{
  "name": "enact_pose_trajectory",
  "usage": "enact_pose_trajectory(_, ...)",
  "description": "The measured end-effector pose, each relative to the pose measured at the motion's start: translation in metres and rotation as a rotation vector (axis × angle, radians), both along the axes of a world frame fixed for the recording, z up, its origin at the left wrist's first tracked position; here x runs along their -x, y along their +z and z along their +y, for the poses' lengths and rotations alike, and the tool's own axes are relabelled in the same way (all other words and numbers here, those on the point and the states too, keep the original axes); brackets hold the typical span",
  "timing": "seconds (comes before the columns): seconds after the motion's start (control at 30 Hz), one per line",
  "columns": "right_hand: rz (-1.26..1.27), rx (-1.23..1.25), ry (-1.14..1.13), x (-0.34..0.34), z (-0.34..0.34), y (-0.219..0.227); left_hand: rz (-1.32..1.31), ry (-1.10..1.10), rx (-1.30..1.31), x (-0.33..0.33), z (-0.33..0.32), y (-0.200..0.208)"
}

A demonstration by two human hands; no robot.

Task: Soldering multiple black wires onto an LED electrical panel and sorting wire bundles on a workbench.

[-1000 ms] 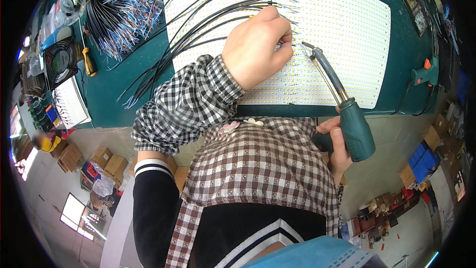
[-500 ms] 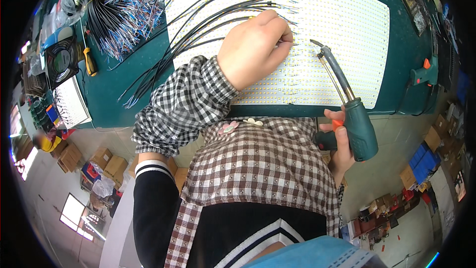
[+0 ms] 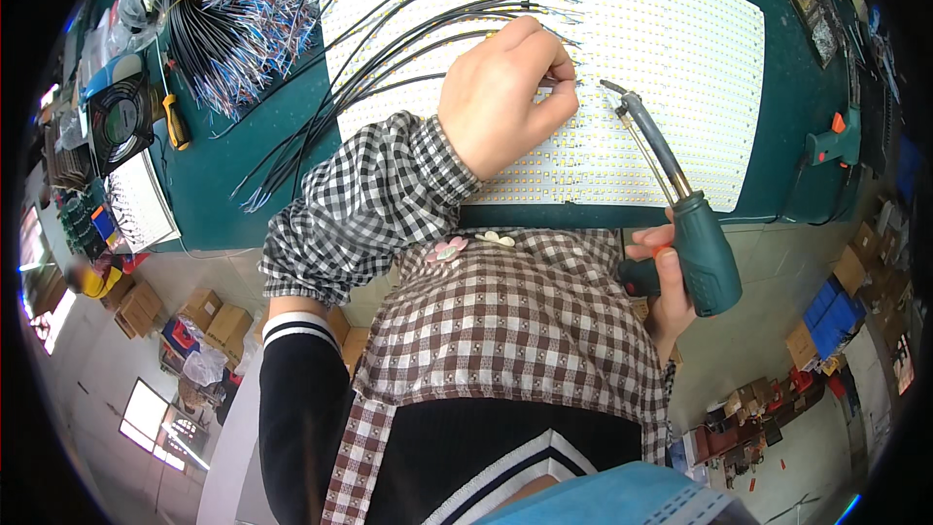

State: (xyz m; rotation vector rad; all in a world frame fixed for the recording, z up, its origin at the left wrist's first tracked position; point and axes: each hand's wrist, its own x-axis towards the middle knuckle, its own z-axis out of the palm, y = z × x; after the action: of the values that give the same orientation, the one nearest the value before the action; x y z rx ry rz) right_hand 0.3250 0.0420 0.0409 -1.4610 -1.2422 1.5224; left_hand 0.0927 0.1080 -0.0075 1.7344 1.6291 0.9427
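Observation:
My left hand [image 3: 510,92] is over the middle of a white board dotted with rows of small yellow LEDs [image 3: 680,58]. Its thumb and forefinger pinch the end of a black cable, which runs in beneath the hand from the left; the tip between the fingers is mostly hidden. My right hand [image 3: 666,277] grips a green soldering gun [image 3: 707,253] by its handle, fingers at the red trigger. The gun's bent metal tip points up and left, a short gap from my left fingertips. Several black cables [image 3: 389,44] lie across the board's left half, their thin stripped wires at its middle.
A thick bundle of black cables with blue, white and red ends [image 3: 258,49] lies at the far left. Near it are a black fan [image 3: 121,122] and a yellow-handled screwdriver [image 3: 175,122]. A green glue gun [image 3: 836,141] rests at the right on the green tabletop [image 3: 228,199].
My left hand has shifted slightly to the right, still pinching. The soldering gun's tip has moved a little to the left, nearer to my left fingertips.

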Motion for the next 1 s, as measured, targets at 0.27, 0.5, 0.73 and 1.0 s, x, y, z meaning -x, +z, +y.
enact_pose_trajectory(0.27, 0.123, 0.034, -0.034, -0.001, -0.002, -0.002, 0.022, 0.006, -0.002, -0.0015, -0.0002, -0.0001)
enact_pose_trajectory(0.5, 0.129, 0.022, -0.045, 0.0014, -0.003, -0.0048, 0.027, 0.004, -0.009, -0.0009, 0.0004, 0.0006)
enact_pose_trajectory(0.73, 0.093, 0.061, -0.043, 0.0019, -0.0027, -0.0032, 0.031, 0.0, 0.003, -0.001, 0.0007, 0.0004)
enact_pose_trajectory(1.0, 0.073, 0.062, -0.064, 0.0027, -0.0038, -0.0045, 0.041, -0.002, 0.018, -0.0007, 0.0005, 0.0019)
